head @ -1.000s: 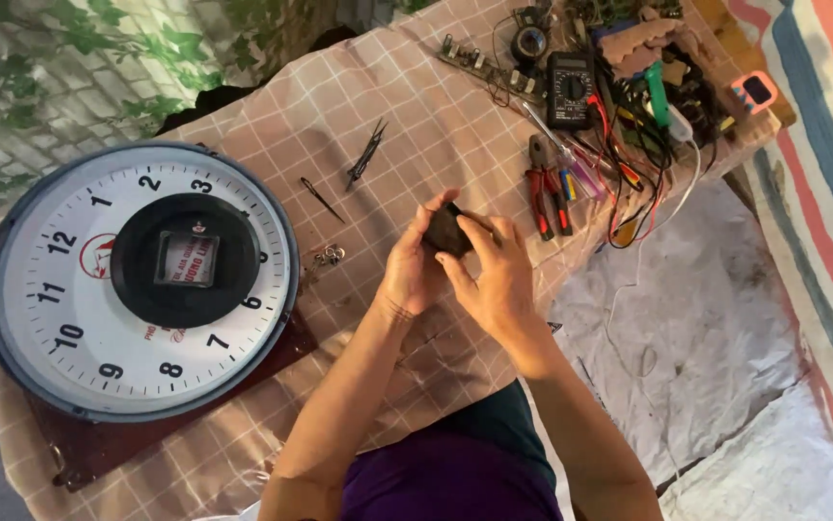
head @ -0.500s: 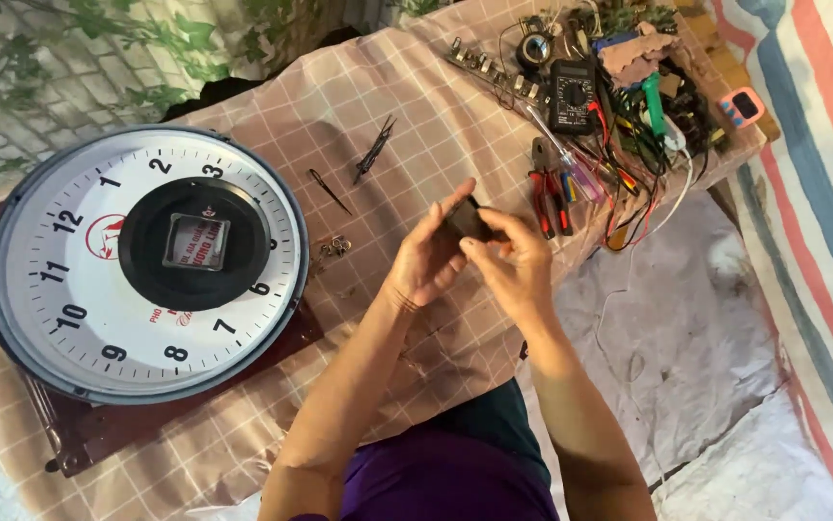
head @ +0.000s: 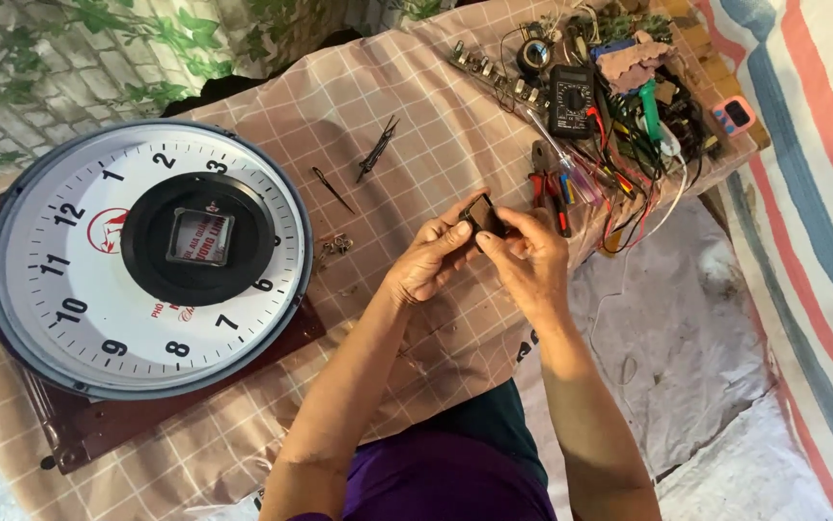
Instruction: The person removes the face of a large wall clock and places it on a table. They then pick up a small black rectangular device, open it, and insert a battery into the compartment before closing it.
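Head view: both hands, left hand [head: 426, 265] and right hand [head: 523, 260], pinch a small black clock movement [head: 484, 214]; light, rigid, best gripped by edges.

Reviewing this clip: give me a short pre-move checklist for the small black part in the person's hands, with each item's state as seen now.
1. Small black part held by both hands: ok, left hand and right hand both pinch it.
2. Part held over the checked cloth, not past the table edge: ok.
3. Part's inside or contacts visible: cannot tell, fingers cover most of it.
4. Loose clock hands lie clear of the hands: ok.
5. Pliers close to the right hand: ok.
6. Clock face lies flat and apart from the hands: ok.
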